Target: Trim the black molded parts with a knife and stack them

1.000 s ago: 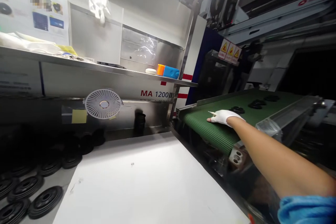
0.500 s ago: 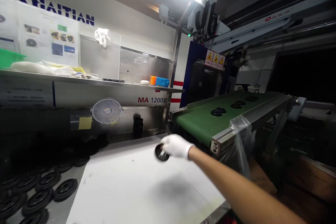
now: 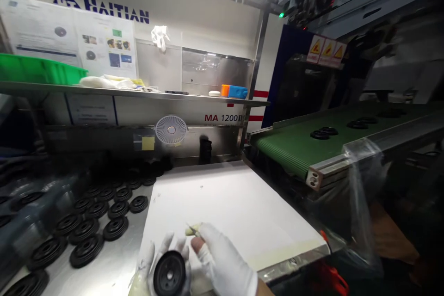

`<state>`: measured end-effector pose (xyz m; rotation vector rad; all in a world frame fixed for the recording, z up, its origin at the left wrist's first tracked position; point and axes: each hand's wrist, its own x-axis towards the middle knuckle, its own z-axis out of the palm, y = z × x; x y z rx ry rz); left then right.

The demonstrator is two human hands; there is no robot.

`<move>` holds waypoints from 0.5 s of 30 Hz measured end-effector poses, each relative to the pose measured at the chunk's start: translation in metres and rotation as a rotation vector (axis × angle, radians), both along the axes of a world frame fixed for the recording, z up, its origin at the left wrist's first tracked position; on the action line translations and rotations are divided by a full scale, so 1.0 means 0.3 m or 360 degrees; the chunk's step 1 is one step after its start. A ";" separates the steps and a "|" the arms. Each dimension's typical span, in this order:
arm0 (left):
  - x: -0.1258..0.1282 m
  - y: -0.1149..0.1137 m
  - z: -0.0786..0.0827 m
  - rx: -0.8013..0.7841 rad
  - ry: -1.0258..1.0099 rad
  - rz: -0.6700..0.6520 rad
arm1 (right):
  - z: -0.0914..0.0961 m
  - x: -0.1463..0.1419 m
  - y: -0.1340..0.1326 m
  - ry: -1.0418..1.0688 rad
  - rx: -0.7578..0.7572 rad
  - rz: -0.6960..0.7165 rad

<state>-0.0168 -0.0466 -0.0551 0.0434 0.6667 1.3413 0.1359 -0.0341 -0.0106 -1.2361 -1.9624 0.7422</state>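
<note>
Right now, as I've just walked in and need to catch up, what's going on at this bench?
A person in white gloves holds a black disc in the left hand, at the near edge of the white sheet. The right hand beside it pinches a small yellowish tool. Many more discs lie in rows on the bench to the left, and a few others sit on the green conveyor at right.

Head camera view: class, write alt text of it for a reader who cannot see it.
Two white-gloved hands: the left hand holds a black round part, the right hand pinches a small pale tool beside it. At the left lie rows of black parts, ahead a white sheet, and at the right a green conveyor belt carrying more.
</note>
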 end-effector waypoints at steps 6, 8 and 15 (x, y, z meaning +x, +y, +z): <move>-0.021 -0.003 0.057 -0.0014 -0.0186 0.0257 | -0.070 0.005 -0.080 -0.0028 -0.0244 -0.0032; -0.009 -0.012 0.074 -0.0017 -0.0198 0.0182 | -0.097 -0.009 -0.110 -0.0090 -0.0242 -0.0081; 0.026 -0.045 0.068 0.0105 0.0101 0.0017 | -0.119 -0.048 -0.150 -0.0566 0.0008 -0.0233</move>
